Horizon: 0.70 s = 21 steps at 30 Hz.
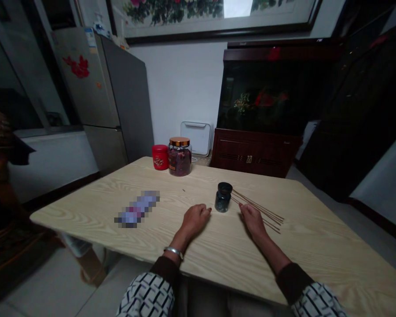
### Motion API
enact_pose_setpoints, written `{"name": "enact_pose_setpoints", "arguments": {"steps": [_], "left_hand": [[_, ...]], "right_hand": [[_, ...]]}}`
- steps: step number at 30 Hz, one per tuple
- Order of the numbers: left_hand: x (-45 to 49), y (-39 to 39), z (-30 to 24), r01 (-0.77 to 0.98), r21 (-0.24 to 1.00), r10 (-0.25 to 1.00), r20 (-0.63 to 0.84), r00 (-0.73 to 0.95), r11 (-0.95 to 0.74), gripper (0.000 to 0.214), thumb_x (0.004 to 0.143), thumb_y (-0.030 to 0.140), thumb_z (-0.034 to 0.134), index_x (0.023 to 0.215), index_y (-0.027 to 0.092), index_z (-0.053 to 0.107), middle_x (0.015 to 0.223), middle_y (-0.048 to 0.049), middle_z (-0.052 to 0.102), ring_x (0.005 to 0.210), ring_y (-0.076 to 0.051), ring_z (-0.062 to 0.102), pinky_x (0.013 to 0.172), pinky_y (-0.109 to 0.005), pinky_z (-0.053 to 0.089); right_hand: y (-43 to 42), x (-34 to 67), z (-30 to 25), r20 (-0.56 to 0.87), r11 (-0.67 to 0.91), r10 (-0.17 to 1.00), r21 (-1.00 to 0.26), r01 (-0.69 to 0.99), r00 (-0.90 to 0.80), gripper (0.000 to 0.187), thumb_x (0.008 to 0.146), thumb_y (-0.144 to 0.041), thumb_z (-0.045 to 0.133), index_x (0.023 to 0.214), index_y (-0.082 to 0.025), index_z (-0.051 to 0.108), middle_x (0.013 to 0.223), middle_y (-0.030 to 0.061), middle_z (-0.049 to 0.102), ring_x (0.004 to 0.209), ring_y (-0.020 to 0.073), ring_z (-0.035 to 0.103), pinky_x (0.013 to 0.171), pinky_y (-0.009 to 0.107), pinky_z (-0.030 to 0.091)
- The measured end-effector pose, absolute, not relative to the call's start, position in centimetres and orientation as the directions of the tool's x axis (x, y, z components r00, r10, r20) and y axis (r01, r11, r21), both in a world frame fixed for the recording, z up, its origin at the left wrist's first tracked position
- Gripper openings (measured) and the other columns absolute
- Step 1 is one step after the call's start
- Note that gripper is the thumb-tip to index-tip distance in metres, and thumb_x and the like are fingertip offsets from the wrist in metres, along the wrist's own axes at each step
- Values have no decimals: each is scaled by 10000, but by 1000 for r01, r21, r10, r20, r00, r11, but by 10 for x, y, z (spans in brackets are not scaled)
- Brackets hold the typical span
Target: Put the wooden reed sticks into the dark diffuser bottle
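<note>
My left hand (195,219) rests palm down on the light wooden table (191,255), fingers loosely curled and holding nothing, just left of a small dark glass jar (223,198). My right hand (251,219) lies on the table right of the jar, its fingertips touching the near ends of several thin brown sticks (260,209). The sticks lie flat and fan out to the right. The jar stands upright between the two hands, a little beyond them.
A red tin (160,156) and a glass jar with a copper lid (180,156) stand at the table's far edge. A blurred flat object (137,208) lies at the left. Beyond are a fridge (108,97), a white box (196,137) and a dark fish tank cabinet (260,114).
</note>
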State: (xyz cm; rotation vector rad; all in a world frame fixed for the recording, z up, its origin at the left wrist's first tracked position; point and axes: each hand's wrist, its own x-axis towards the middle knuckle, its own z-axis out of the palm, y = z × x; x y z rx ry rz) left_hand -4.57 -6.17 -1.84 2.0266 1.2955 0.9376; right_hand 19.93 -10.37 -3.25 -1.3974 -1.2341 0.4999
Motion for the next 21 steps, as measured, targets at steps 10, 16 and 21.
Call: {"name": "enact_pose_setpoints", "arguments": {"steps": [10, 16, 21], "left_hand": [[-43, -57, -24, 516, 781, 935, 281, 215, -353, 387, 837, 442, 480, 559, 198, 367, 547, 47, 346, 563, -121, 363, 577, -253, 243], [-42, -58, -27, 503, 786, 934, 298, 200, -358, 379, 810, 425, 497, 556, 203, 325, 543, 54, 299, 545, -111, 320, 556, -255, 220], [-43, -58, -30, 484, 803, 937, 291, 192, -348, 341, 772, 370, 540, 561, 198, 335, 551, 57, 314, 560, -106, 314, 561, -257, 207]], "right_hand": [[-105, 195, -35, 410, 235, 839, -866, 442, 357, 523, 856, -657, 495, 582, -218, 419, 545, -43, 401, 545, 120, 350, 516, 260, 286], [-106, 194, -33, 426, 242, 836, -853, 463, 347, 505, 873, -633, 485, 593, -225, 384, 560, -49, 364, 572, 127, 347, 547, 266, 285], [-107, 195, -33, 403, 213, 849, -853, 476, 342, 504, 856, -643, 486, 591, -225, 396, 554, -49, 354, 575, 130, 340, 543, 270, 258]]}}
